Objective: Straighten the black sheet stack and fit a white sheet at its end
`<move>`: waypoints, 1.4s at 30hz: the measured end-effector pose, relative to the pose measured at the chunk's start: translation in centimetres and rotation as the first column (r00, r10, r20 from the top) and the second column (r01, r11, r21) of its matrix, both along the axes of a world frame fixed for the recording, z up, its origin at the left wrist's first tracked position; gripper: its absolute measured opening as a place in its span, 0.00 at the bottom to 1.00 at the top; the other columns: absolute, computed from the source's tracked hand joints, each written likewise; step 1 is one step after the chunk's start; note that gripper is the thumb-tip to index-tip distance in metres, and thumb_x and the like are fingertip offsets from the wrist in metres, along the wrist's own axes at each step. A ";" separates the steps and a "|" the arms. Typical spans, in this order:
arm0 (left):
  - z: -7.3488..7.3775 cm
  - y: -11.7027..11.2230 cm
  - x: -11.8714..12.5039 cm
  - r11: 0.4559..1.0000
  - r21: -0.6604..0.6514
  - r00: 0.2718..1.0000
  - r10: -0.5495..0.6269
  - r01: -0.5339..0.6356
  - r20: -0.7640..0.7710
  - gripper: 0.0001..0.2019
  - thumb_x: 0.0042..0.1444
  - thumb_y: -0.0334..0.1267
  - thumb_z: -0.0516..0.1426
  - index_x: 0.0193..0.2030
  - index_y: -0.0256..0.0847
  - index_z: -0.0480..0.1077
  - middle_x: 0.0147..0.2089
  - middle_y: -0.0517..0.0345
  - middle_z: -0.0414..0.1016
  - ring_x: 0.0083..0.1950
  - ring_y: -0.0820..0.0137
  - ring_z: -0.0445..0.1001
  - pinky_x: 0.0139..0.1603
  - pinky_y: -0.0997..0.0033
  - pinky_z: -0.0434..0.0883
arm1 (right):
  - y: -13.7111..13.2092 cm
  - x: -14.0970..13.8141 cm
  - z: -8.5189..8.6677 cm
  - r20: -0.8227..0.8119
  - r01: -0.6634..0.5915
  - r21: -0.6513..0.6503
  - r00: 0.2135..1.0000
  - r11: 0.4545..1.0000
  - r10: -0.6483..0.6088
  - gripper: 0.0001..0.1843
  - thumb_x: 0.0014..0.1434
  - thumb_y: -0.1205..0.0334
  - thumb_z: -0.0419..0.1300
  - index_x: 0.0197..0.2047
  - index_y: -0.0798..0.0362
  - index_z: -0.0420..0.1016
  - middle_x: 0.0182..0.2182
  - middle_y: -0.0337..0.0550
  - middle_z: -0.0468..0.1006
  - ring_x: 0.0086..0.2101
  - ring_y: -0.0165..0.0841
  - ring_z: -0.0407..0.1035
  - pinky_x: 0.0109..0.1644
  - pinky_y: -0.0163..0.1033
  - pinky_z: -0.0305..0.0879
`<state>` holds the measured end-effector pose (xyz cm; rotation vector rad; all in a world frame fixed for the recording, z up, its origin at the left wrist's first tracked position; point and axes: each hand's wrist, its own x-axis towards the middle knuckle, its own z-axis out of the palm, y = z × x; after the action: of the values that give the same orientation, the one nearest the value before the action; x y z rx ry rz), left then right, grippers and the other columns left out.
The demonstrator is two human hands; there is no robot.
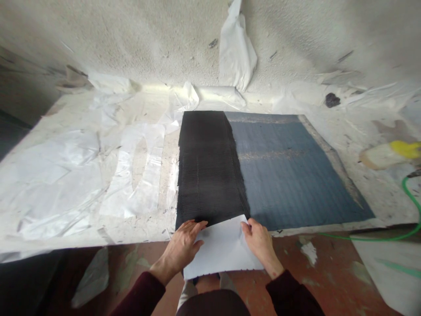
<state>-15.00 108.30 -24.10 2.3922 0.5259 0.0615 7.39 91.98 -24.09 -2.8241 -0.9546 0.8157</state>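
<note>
A stiff-looking white sheet overhangs the front edge of the table, partly over the near end of a tall pile of black sheets. My right hand pinches its far right corner between thumb and fingers. At the sheet's left edge is my left hand, closed on it with the thumb on top. The left fingertips reach the front edge of the black pile. Ragged, slightly fanned edges show along the pile's sides. Under the pile and to its right extends a blue-grey mat.
White plastic film covers the left of the table. A yellow-and-white glove and a green hose lie at the right. Behind rises a rough wall with hanging plastic. Scraps lie on the reddish floor.
</note>
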 end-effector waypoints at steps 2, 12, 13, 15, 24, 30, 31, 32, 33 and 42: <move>-0.1 0.0 0.3 1.000 -0.011 1.000 0.028 -0.028 -0.001 0.30 0.53 0.22 0.57 0.61 0.45 0.58 0.51 0.59 0.73 0.52 0.64 0.70 0.58 0.56 0.67 | -0.1 -0.1 0.0 0.005 0.010 -0.001 1.000 1.000 -0.010 0.15 0.67 0.52 0.47 0.35 0.51 0.66 0.31 0.49 0.79 0.36 0.43 0.74 0.31 0.41 0.43; -0.3 0.5 1.6 0.976 -0.161 0.989 0.138 -0.145 -0.056 0.23 0.55 0.23 0.53 0.57 0.43 0.64 0.46 0.59 0.74 0.48 0.66 0.71 0.55 0.59 0.66 | 0.3 -0.3 0.5 0.022 0.042 -0.016 0.999 0.999 -0.041 0.16 0.66 0.51 0.46 0.33 0.51 0.64 0.30 0.50 0.78 0.34 0.43 0.73 0.31 0.41 0.42; -0.2 0.5 1.7 0.977 -0.157 0.988 0.137 -0.146 -0.065 0.23 0.55 0.24 0.53 0.57 0.43 0.64 0.46 0.59 0.75 0.48 0.65 0.71 0.55 0.58 0.66 | 0.3 -0.4 0.7 0.016 0.042 -0.013 0.999 0.999 -0.042 0.16 0.66 0.51 0.46 0.32 0.51 0.64 0.30 0.50 0.78 0.33 0.43 0.72 0.31 0.41 0.42; 0.2 0.4 1.9 0.979 -0.140 0.988 0.135 -0.145 -0.080 0.22 0.55 0.25 0.54 0.57 0.42 0.64 0.45 0.58 0.75 0.47 0.64 0.71 0.55 0.57 0.66 | 0.4 -0.5 1.1 -0.017 0.052 0.021 0.999 0.998 -0.052 0.17 0.65 0.51 0.47 0.29 0.51 0.64 0.28 0.49 0.77 0.32 0.40 0.70 0.31 0.40 0.43; 0.6 -0.3 2.8 0.986 -0.025 0.981 0.159 -0.162 -0.107 0.20 0.58 0.27 0.53 0.58 0.39 0.64 0.43 0.56 0.76 0.44 0.64 0.73 0.53 0.58 0.66 | 0.1 -0.7 -0.5 -0.185 0.227 0.208 0.964 0.952 -0.190 0.18 0.63 0.53 0.51 0.24 0.52 0.60 0.21 0.40 0.68 0.24 0.30 0.59 0.32 0.38 0.46; 1.6 -0.2 3.2 0.979 -0.032 0.973 0.197 -0.202 -0.122 0.19 0.56 0.27 0.55 0.55 0.42 0.67 0.43 0.60 0.75 0.45 0.67 0.72 0.53 0.59 0.62 | 0.3 -0.5 -0.7 -0.143 0.223 0.232 0.971 0.947 -0.193 0.18 0.62 0.54 0.52 0.22 0.52 0.59 0.18 0.38 0.64 0.23 0.29 0.56 0.32 0.38 0.45; 1.7 -0.2 3.4 0.976 -0.025 0.970 0.211 -0.216 -0.121 0.19 0.56 0.27 0.55 0.54 0.43 0.68 0.43 0.61 0.76 0.46 0.67 0.71 0.52 0.59 0.61 | 0.3 -0.5 -0.6 -0.135 0.221 0.236 0.972 0.946 -0.194 0.18 0.61 0.54 0.52 0.22 0.52 0.58 0.18 0.38 0.63 0.23 0.29 0.54 0.32 0.38 0.44; 1.8 -0.2 3.5 0.973 -0.016 0.967 0.227 -0.231 -0.119 0.18 0.55 0.27 0.56 0.53 0.44 0.68 0.42 0.62 0.76 0.46 0.67 0.71 0.52 0.59 0.60 | 0.3 -0.5 -0.6 -0.129 0.221 0.239 0.972 0.945 -0.195 0.18 0.61 0.54 0.52 0.22 0.52 0.58 0.17 0.37 0.62 0.22 0.29 0.54 0.32 0.39 0.44; 1.8 -0.2 3.6 0.969 -0.005 0.963 0.245 -0.247 -0.114 0.18 0.55 0.27 0.56 0.52 0.45 0.69 0.41 0.63 0.76 0.46 0.67 0.70 0.52 0.58 0.59 | 0.3 -0.6 -0.6 -0.126 0.223 0.242 0.972 0.944 -0.197 0.18 0.61 0.54 0.52 0.22 0.51 0.58 0.17 0.37 0.61 0.22 0.29 0.53 0.32 0.39 0.44; 2.2 0.7 0.7 0.924 0.043 0.914 0.382 -0.379 -0.134 0.16 0.56 0.35 0.59 0.52 0.45 0.69 0.38 0.63 0.75 0.44 0.67 0.70 0.52 0.59 0.58 | 0.3 -0.6 -0.3 -0.119 0.191 0.204 0.978 0.960 -0.170 0.17 0.60 0.51 0.49 0.24 0.51 0.58 0.21 0.42 0.66 0.25 0.33 0.57 0.34 0.39 0.47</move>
<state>-14.27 109.02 -21.87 2.2871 1.0587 0.0694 6.76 92.26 -24.40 -2.6103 -0.7102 0.7737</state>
